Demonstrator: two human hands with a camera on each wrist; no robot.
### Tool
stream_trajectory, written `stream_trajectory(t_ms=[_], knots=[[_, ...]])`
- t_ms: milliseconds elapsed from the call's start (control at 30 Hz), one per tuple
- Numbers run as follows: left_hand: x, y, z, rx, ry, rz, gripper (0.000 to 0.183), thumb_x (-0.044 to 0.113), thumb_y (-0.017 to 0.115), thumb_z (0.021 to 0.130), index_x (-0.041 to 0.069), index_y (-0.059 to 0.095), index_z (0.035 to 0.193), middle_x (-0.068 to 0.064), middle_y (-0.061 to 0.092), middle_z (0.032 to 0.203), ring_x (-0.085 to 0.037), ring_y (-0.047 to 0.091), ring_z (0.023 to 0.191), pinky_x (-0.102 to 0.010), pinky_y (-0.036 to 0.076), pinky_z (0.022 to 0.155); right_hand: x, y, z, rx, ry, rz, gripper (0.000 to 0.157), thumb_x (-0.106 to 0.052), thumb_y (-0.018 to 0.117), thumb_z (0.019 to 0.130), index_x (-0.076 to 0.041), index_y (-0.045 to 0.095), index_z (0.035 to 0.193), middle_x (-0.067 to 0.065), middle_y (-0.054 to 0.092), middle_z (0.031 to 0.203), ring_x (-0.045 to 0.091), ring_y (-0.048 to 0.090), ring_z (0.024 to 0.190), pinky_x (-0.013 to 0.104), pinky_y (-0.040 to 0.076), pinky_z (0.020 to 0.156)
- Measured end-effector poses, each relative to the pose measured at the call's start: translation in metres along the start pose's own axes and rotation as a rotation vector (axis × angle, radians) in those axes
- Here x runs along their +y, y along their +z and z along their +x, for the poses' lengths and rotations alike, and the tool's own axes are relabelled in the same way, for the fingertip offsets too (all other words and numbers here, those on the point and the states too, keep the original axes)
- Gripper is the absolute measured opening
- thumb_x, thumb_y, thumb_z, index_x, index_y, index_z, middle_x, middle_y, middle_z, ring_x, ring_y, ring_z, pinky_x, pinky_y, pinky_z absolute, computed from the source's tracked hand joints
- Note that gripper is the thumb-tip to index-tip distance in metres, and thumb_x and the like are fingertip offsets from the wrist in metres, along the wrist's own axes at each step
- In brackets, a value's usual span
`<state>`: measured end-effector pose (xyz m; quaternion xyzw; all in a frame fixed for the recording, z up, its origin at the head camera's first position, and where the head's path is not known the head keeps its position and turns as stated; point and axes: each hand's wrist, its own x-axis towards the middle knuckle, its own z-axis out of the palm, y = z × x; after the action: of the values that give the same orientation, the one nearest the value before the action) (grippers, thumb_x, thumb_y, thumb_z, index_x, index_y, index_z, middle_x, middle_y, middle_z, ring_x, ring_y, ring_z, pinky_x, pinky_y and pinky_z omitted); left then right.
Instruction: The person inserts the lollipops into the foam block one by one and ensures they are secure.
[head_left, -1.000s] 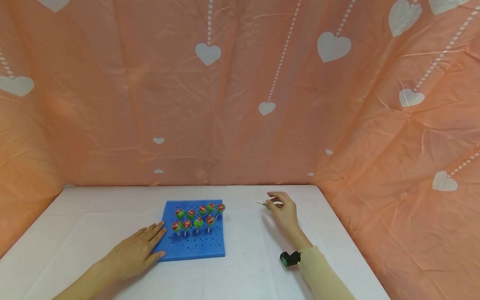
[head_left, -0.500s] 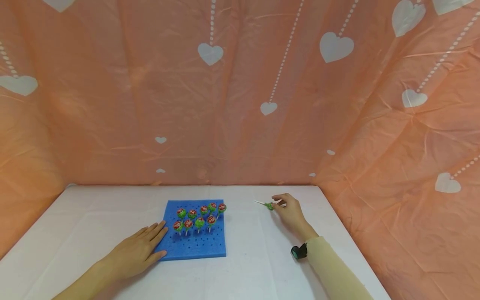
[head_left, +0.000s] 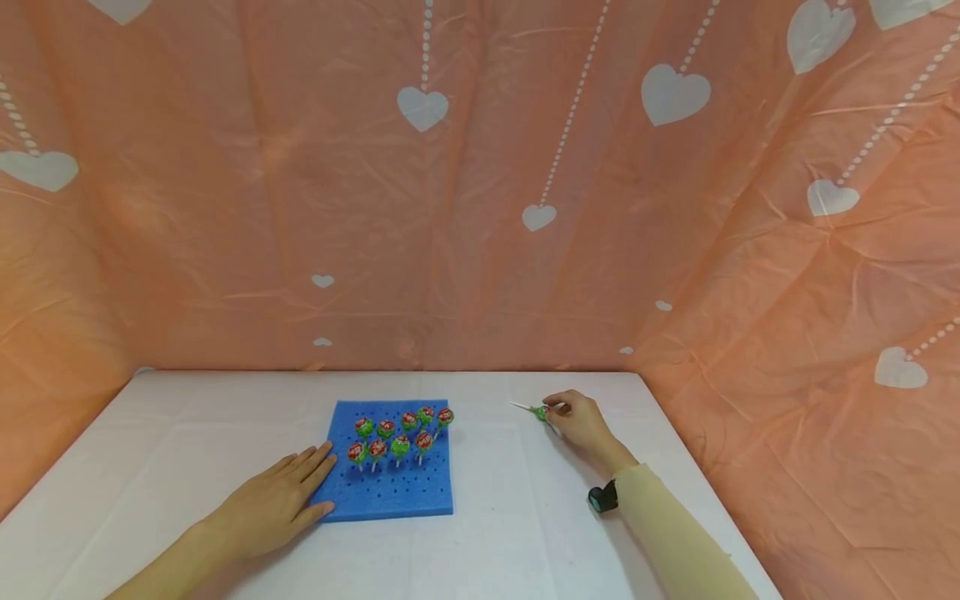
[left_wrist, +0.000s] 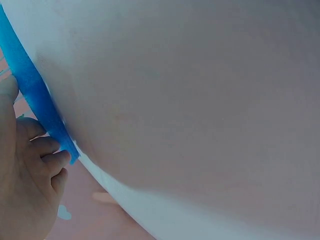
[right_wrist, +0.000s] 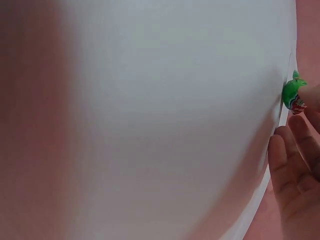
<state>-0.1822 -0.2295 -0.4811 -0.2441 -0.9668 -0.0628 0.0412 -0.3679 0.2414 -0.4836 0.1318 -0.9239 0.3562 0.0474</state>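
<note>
Several lollipops [head_left: 401, 446] in red and green wrappers stand upright by their sticks in a blue foam block [head_left: 390, 503] dotted with holes. My left hand [head_left: 266, 504] lies with fairly straight fingers on the block's left edge; the left wrist view has those fingers [left_wrist: 52, 157] along the blue foam [left_wrist: 42, 100]. Farther right, my right hand [head_left: 581, 421] pinches another lollipop [head_left: 540, 412] at its wrapped head, the white stick pointing left. Close up, a fingertip covers part of this lollipop [right_wrist: 293, 97]. I cannot tell whether it touches the table.
A white-covered table [head_left: 495, 542] carries everything. Behind it and at both sides hangs an orange curtain [head_left: 465, 275] with white hearts. A dark wrist camera [head_left: 602, 498] sits by the right sleeve [head_left: 667, 521].
My right hand has shifted slightly right, and its fingers now cover less of the lollipop, whose green head shows. The lollipop itself stays about where it was. The left hand and foam block have not moved.
</note>
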Motion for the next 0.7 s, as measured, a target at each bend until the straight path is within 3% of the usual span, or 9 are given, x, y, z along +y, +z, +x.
stream_trajectory(t_ms=[700], knots=[[-0.0020, 0.0022, 0.0007, 0.001, -0.009, 0.011, 0.070, 0.050, 0.057, 0.104, -0.007, 0.054, 0.146, -0.029, 0.045, 0.156, -0.049, 0.046, 0.141, -0.062, 0.041, 0.114, -0.0040, 0.0007, -0.0010, -0.035, -0.021, 0.001, 0.022, -0.004, 0.077, 0.091, -0.003, 0.076, 0.113, 0.004, 0.072, 0.093, 0.017, 0.066, 0.085, 0.027, 0.054, 0.071]])
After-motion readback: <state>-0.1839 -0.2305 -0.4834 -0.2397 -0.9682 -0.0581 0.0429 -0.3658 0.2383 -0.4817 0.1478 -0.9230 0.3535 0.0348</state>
